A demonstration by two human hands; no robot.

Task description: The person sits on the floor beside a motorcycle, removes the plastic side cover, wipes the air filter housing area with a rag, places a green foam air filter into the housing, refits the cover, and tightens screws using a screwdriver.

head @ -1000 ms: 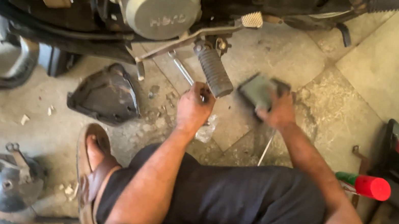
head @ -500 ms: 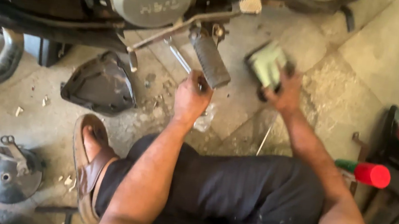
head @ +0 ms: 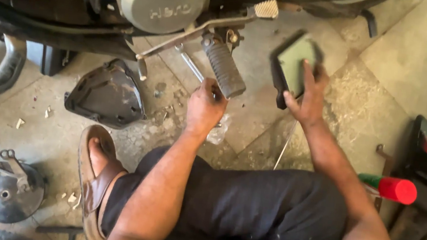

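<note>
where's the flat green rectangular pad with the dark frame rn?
Head view, upper right of centre: the flat green rectangular pad with dark frame is in the right hand, tilted above the floor, right of the ribbed black rubber footpeg.

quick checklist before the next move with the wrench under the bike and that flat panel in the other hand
1. Left hand on the wrench: ok, it grips the near end.
2. Wrench head seated on a bolt: cannot tell, the far end sits under the lever.
3. Right hand holding the flat panel: ok, fingers spread on its face, lifted off the floor.
4. Footpeg clear of the left hand: not ok, it lies right against the knuckles.
5. Dark cover out of the way: ok, on the floor to the left.
</note>
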